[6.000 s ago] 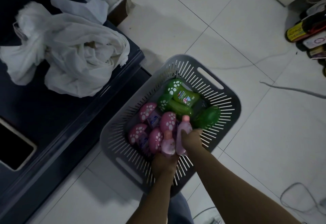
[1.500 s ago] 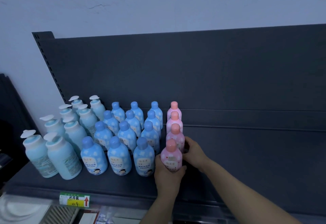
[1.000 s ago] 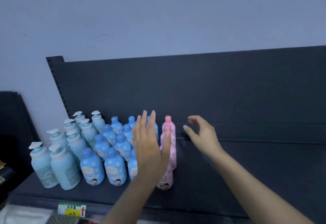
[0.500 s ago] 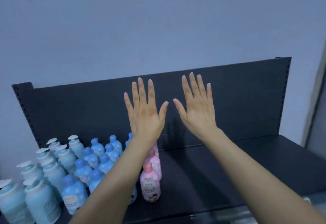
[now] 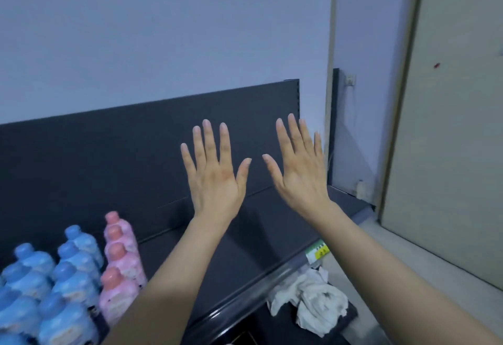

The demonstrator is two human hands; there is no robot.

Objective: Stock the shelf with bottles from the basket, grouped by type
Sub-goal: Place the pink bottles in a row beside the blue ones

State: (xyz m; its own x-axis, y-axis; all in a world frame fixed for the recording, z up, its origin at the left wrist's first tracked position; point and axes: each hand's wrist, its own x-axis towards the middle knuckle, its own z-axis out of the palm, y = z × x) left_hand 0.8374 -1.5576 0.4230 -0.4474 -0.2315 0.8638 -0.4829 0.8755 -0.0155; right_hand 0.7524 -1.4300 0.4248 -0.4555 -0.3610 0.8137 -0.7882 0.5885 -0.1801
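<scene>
We are holding our left hand [image 5: 215, 178] and right hand [image 5: 300, 174] up over the shelf [image 5: 245, 238], fingers spread, grasping nothing. Pink bottles [image 5: 121, 260] are standing beside blue bottles [image 5: 68, 276].

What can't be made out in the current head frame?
Head view only:
basket: out of frame.
blue bottles: cut by left and bottom edges, count unknown.
front pink bottle: label blurred, base behind left forearm.
shelf tag: print too small.

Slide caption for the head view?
Left hand and right hand held open, empty, over the shelf; pink bottles lined beside blue bottles.
</scene>
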